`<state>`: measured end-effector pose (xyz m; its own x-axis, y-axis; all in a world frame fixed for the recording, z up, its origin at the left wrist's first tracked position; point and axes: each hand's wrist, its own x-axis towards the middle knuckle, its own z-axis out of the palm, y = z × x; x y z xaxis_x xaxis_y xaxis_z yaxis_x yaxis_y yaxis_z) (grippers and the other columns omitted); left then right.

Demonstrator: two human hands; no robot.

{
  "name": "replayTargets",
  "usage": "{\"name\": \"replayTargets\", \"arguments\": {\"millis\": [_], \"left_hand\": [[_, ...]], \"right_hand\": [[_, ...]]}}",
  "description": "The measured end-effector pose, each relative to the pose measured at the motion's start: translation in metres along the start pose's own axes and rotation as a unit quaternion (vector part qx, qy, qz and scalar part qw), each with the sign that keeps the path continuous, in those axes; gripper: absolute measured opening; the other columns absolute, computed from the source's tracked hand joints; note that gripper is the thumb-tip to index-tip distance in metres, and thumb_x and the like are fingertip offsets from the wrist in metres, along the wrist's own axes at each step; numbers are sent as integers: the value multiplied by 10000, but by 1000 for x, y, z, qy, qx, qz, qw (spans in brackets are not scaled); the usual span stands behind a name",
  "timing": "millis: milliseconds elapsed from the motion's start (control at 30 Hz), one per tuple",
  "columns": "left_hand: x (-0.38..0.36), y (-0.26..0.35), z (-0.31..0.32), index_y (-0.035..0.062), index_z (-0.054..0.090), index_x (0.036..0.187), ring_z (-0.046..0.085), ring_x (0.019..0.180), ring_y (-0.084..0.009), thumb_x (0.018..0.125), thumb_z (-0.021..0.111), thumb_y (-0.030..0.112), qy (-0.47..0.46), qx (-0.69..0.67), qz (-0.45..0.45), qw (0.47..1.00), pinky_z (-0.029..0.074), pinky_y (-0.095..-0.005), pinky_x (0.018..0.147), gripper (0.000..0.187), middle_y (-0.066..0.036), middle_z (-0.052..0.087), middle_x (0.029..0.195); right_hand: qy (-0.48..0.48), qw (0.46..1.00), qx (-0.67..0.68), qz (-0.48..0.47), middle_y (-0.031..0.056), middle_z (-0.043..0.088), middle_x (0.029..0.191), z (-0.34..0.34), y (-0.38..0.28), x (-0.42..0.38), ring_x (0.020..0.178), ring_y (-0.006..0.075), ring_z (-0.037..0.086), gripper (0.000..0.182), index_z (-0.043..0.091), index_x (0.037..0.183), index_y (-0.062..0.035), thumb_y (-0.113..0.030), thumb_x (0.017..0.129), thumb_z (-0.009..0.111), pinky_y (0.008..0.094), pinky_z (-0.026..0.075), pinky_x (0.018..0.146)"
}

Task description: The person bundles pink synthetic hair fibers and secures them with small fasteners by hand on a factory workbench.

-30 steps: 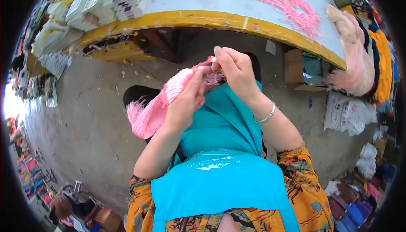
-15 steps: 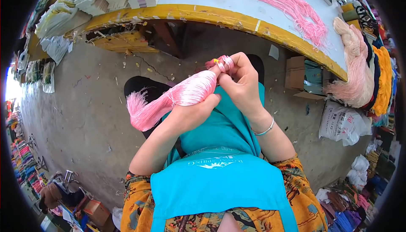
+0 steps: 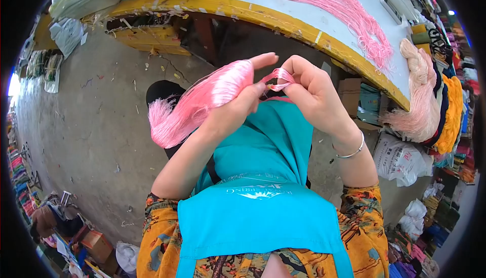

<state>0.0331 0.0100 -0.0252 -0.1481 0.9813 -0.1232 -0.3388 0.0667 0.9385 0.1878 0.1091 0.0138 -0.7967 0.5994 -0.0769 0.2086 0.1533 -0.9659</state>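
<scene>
Raised, left hand point(image 3: 238, 108) lifts pink tassel point(image 3: 202, 101) higher.

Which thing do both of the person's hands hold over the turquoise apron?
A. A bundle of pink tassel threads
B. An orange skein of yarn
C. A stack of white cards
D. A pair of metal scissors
A: the left hand grips the thick bundle of pink tassel threads while the right hand pinches its thin looped end, both above the turquoise apron.
</scene>
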Motion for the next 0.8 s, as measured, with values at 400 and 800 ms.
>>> {"name": "replayTargets", "arguments": {"millis": [400, 800], "left_hand": [[-11, 14, -6, -8, 514, 1244, 450, 644, -12, 917, 562, 63, -25, 87, 29, 995, 390, -176, 560, 337, 47, 495, 761], [-5, 15, 1, 5, 555, 1156, 453, 536, -21, 903, 606, 70, 65, 118, 57, 989, 358, -184, 456, 266, 19, 532, 712]], "right_hand": [[-13, 998, -22, 49, -16, 560, 778, -7, -11, -9, 680, 0, 487, 238, 551, 1089, 15, 6, 851, 561, 170, 384, 596], [25, 953, 283, 108, -40, 560, 679, 15, 12, -15, 531, 2, 401, 129, 653, 888, -5, -131, 905, 631, 173, 289, 462]]}}
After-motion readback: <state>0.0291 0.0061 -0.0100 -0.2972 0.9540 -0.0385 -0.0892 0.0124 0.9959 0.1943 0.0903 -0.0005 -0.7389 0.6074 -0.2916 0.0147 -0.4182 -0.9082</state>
